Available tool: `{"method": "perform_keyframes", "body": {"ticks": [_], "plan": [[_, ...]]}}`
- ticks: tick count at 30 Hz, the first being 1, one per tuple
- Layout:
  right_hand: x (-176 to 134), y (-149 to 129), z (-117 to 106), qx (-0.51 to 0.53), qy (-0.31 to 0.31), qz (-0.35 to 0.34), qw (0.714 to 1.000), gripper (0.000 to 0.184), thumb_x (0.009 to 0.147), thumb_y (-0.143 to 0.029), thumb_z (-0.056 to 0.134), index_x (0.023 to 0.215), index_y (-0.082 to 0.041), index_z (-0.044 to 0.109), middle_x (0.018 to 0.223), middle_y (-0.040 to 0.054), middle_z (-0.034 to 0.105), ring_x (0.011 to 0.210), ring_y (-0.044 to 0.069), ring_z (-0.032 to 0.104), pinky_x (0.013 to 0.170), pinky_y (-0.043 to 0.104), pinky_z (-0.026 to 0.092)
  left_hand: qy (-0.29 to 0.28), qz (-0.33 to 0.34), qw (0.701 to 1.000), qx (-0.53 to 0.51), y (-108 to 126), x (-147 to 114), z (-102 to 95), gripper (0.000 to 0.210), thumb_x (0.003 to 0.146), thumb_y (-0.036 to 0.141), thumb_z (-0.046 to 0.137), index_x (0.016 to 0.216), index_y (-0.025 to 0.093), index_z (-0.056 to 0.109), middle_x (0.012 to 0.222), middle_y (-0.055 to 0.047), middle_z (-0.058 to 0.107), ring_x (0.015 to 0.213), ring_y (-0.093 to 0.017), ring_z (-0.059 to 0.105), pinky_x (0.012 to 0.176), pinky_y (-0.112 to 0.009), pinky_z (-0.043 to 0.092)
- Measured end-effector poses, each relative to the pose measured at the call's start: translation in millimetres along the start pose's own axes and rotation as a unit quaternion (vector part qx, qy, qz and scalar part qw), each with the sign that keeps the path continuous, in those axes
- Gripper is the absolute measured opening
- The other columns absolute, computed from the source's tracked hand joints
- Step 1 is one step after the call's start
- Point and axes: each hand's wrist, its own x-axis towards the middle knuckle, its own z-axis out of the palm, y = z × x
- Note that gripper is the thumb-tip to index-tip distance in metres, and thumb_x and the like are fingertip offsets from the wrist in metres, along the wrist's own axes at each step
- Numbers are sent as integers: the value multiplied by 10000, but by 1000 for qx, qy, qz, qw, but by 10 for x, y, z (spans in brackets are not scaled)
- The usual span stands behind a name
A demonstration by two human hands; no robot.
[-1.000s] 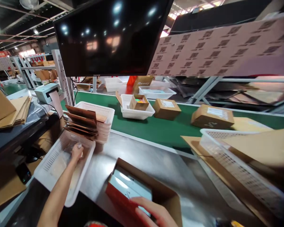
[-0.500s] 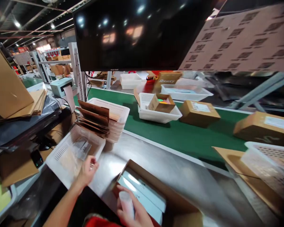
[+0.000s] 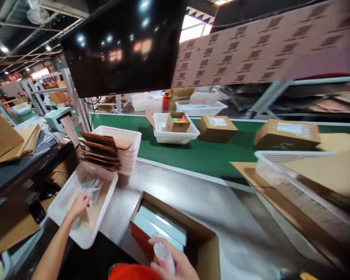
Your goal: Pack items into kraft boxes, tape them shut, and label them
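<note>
My right hand (image 3: 182,262) is closed around a whitish cylinder (image 3: 164,257) with a round, pale end; its exact kind does not show. It is held over the near side of an open cardboard box (image 3: 211,252), in which light-blue boxes (image 3: 159,223) lie side by side. My left hand (image 3: 81,204) is above a white perforated basket (image 3: 89,241), its fingers curled in. Whether anything is between those fingers is hidden. Inside that basket, close to the hand, are clear plastic bags (image 3: 93,188).
Folded cardboard (image 3: 100,149) leans on stacked white baskets (image 3: 131,146). A green conveyor belt (image 3: 146,134) carries a basket (image 3: 175,137) and sealed cartons (image 3: 217,128). A large basket (image 3: 280,173) stands right, a monitor (image 3: 122,54) hangs overhead, and a label printer (image 3: 58,116) sits left.
The view has swung to the right. My left hand has moved from the basket's near-right rim to over its inside. My right hand still grips the cylinder by the cardboard box.
</note>
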Motion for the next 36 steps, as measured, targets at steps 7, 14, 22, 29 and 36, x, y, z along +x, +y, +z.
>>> {"method": "perform_keyframes", "body": {"ticks": [7, 14, 22, 29, 36], "plan": [[315, -515, -59, 33, 19, -83, 996, 230, 797, -357, 708, 874, -166, 606, 832, 26, 582, 751, 206, 512, 704, 310, 373, -10, 117, 953, -279, 1837, -482, 469, 829, 817, 981, 419, 600, 181, 447, 586, -74, 478, 561, -140, 443, 589, -293, 356], [469, -561, -203, 83, 179, 2, 980, 329, 714, -428, 675, 849, -149, 564, 766, 19, 537, 712, 180, 441, 648, 282, 351, -190, 150, 890, -386, 2487, -620, 1058, 665, 586, 678, 907, 759, 136, 563, 722, -39, 567, 665, -126, 502, 632, -244, 399], [370, -360, -657, 32, 319, 65, 945, 302, 712, -444, 549, 864, -184, 545, 709, 21, 522, 646, 209, 491, 601, 324, 398, -163, 104, 907, -374, 2793, -532, 1043, 400, 610, 501, 742, 672, 154, 552, 616, -21, 522, 554, -119, 473, 541, -248, 401], [-70, -761, -877, -109, 209, -80, 968, 672, 840, -291, 504, 1497, -155, 477, 1429, 127, 512, 1326, 274, 497, 1153, 423, 376, -116, 177, 940, -269, 2911, -391, 1284, 473, 759, 618, 687, 751, 169, 536, 630, -29, 537, 556, -131, 481, 539, -257, 382], [172, -799, -992, 110, -23, 141, 984, 546, 723, -495, 504, 1127, -129, 530, 918, 107, 670, 637, 219, 662, 485, 249, 487, -200, 292, 915, -191, 2807, -537, 1400, 502, 1004, 560, 542, 1140, 111, 718, 833, -90, 672, 709, -159, 591, 630, -245, 434]]}}
